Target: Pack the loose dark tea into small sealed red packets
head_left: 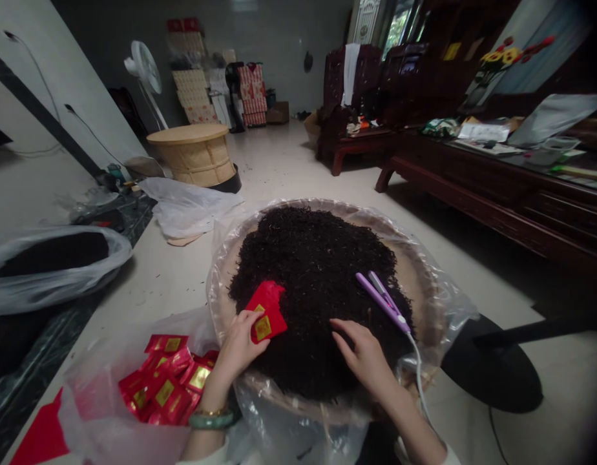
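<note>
My left hand (241,341) pinches a red packet (270,311) with a gold label by its lower left side, above the dark loose tea leaves (318,258). The leaves lie heaped in a round, plastic-lined basket tray (427,284). At the near part of the heap, my right hand (359,349) has thumb and forefinger apart, fingertips at the leaves, with nothing visible between them. A purple hand-held sealer (383,302), like a hair straightener, rests on the leaves to the right, jaws apart, its white cord running toward me.
Several red packets (165,387) lie in a clear plastic bag at lower left. A bag of dark leaves (56,252) stands at far left. A black round stand base (492,368) sits right of the tray. Beyond are a wooden drum-shaped stool (192,155) and a dark wooden table (473,187).
</note>
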